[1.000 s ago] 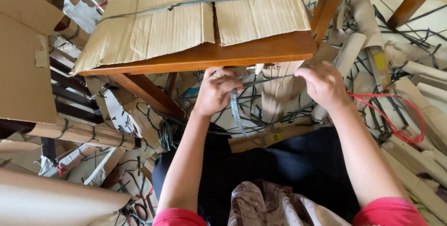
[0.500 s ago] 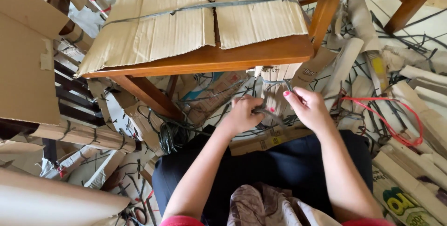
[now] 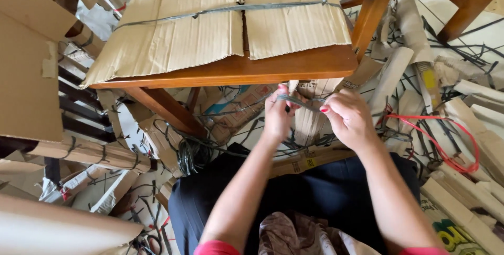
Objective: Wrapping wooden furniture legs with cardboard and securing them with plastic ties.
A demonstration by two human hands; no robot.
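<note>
— below the counter (image 3: 231, 68) edge, what are the hands doing?
— left hand (image 3: 276, 114) and right hand (image 3: 349, 116) are both up in front of a rolled cardboard bundle (image 3: 310, 113), with a grey strap (image 3: 296, 101) stretched between them.
— fingers clenched?
— yes, each set pinches the strap. left fingers (image 3: 282, 97) grip one end, right fingers (image 3: 331, 107) grip the other, close together. the strap runs across the bundle just under the counter's front edge; i can't tell whether it goes all the way round.
— what lies on the counter?
— flat cardboard (image 3: 220, 21), tied across with another grey strap.
— and around the person?
— more cardboard rolls (image 3: 472, 192) on the floor to the right, a red cord (image 3: 446, 134) looped over them, loose dark straps (image 3: 191, 152) heaped by the left knee, a cardboard box (image 3: 26, 71) at far left. dark trousers fill the lap below the hands.
</note>
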